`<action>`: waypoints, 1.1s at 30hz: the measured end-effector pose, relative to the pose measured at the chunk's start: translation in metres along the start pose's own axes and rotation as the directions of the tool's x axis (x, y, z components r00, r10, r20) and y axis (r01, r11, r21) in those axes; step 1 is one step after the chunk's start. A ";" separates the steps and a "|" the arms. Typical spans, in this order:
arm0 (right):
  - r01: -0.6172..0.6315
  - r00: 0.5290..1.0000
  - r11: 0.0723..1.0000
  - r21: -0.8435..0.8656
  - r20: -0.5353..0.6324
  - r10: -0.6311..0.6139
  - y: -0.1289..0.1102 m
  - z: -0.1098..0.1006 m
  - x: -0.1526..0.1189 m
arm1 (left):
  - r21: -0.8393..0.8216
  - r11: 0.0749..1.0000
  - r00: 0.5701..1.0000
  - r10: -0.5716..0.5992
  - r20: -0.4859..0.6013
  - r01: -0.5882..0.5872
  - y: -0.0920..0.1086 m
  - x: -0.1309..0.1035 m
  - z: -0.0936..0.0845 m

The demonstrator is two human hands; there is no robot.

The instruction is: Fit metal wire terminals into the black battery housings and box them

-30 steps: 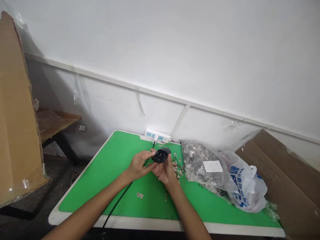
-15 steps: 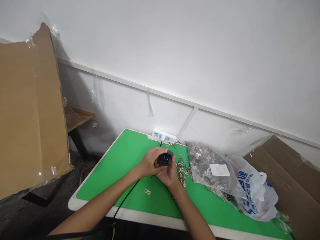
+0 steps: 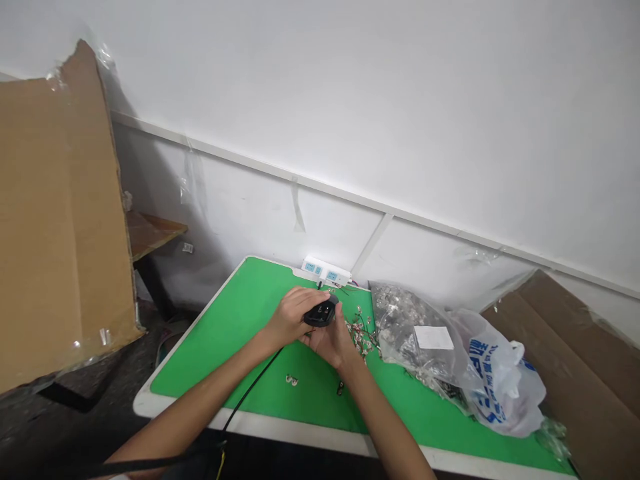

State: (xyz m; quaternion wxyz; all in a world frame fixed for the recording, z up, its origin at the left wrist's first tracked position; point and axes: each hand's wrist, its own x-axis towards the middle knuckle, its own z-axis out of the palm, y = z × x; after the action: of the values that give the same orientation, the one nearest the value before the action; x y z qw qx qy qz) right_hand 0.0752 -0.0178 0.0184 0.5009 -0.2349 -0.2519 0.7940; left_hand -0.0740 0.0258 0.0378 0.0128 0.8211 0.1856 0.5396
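Above the green table mat (image 3: 240,307), a black rounded device (image 3: 321,312) is held between both hands. My left hand (image 3: 296,312) has its fingers wrapped over the device's left side. From the right and below, my right hand (image 3: 333,340) grips it, with the thumb against its right edge. Small metal parts with red and black wires (image 3: 361,335) lie just right of my right hand. Two small metal pieces (image 3: 291,381) rest on the mat nearer the front edge. A black cable (image 3: 253,388) runs down from beneath my left hand over the table's front edge.
A white power strip (image 3: 327,272) sits at the back edge by the wall. On the right are a clear bag of metal parts (image 3: 400,313), a white plastic bag (image 3: 507,380) and brown cardboard (image 3: 575,360). Large cardboard (image 3: 60,227) stands at left.
Both hands have shifted slightly left with the black device, which is tilted differently. A small dark piece now shows beside my right wrist. The whole view has moved a little.
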 end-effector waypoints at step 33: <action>0.409 0.901 0.902 0.137 -0.217 -0.375 0.021 0.101 -0.116 | 0.012 0.940 0.935 -0.337 -0.114 0.340 0.184 0.016 -0.069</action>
State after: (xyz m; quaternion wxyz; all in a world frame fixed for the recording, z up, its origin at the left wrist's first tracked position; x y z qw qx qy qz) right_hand 0.0430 -0.1479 0.0961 0.6912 -0.2061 -0.1737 0.6705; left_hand -0.0765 -0.1531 0.1218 0.0823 0.7459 0.3330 0.5709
